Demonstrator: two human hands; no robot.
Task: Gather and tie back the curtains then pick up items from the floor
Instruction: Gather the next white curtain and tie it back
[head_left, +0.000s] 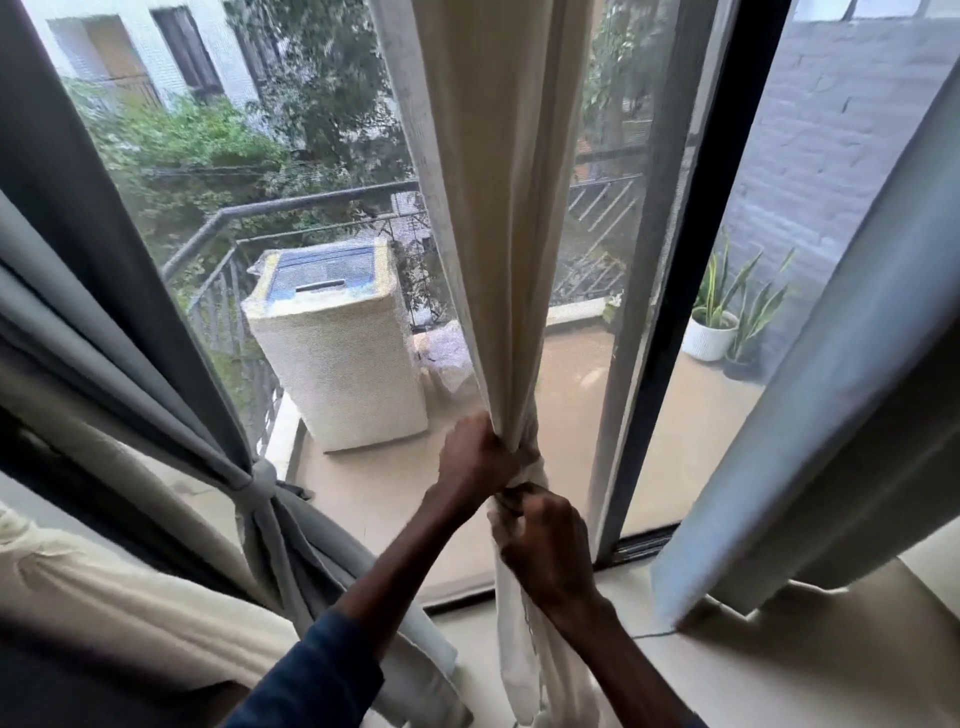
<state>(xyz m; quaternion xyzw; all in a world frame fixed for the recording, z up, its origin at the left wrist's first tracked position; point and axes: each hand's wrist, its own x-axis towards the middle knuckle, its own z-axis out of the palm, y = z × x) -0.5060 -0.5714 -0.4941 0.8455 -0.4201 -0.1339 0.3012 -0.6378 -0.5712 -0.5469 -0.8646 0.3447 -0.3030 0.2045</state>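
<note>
Tying step in hand: left hand (475, 460) and right hand (545, 540) each had a closed grip on the gathered cream curtain (498, 208), whose knot (532, 467) by judgement next needed pulling tight.

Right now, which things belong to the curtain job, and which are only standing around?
Job: cream fabric curtain, gripped by left hand and right hand; dark grey curtain, already tied; pale blue-grey curtain, hanging loose.
Not the job: white covered box-shaped appliance; green spiky plant in a white pot; dark metal railing.
</note>
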